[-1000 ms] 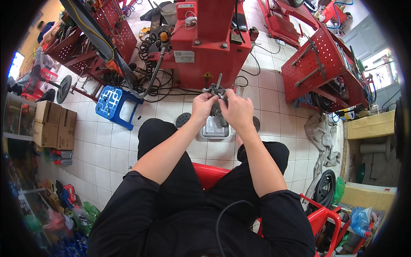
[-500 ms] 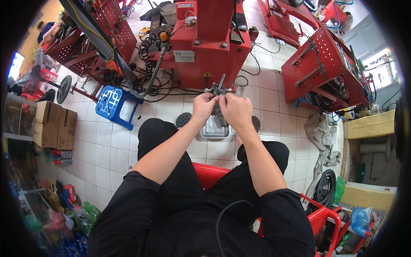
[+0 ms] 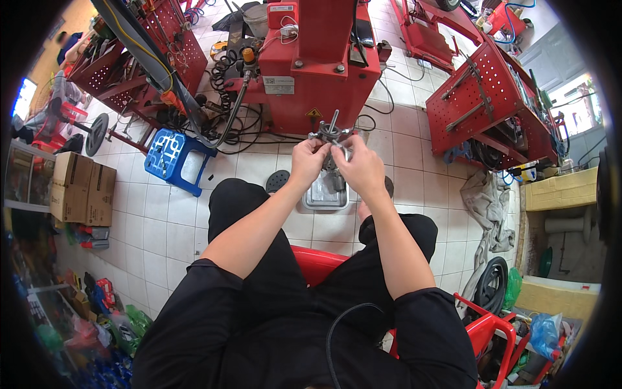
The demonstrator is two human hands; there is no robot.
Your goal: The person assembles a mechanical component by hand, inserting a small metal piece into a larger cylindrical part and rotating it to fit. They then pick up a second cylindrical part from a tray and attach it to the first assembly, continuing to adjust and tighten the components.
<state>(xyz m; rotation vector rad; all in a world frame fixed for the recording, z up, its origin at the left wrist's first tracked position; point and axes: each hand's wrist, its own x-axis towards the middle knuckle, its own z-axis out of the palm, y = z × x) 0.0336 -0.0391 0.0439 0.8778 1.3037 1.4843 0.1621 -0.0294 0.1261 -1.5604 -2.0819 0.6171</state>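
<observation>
Ahead of me, in front of the red machine, stands a grey metal part (image 3: 330, 131) with a thin rod sticking up at a tilt and short arms to both sides. My left hand (image 3: 308, 163) is closed at its near left side, thumb and fingers pinched together. From the right, my right hand (image 3: 361, 171) grips it, fingers bent around its side and thumb close to the left fingertips. What lies between the fingertips is too small to make out. Below the hands, a shallow metal tray (image 3: 326, 207) rests on the tiles, with a grey piece above it.
The red machine (image 3: 285, 110) rises just beyond the hands, with black hoses beside it. A blue stool (image 3: 170, 159) stands to the left, near a cardboard box (image 3: 81, 191). A red perforated tool cart (image 3: 466, 110) is at the right. Grey cloth (image 3: 486, 207) lies on the floor.
My right hand has turned and drawn slightly nearer, its thumb and fingers now further apart, so more of the metal part shows. My left hand has hardly moved.
</observation>
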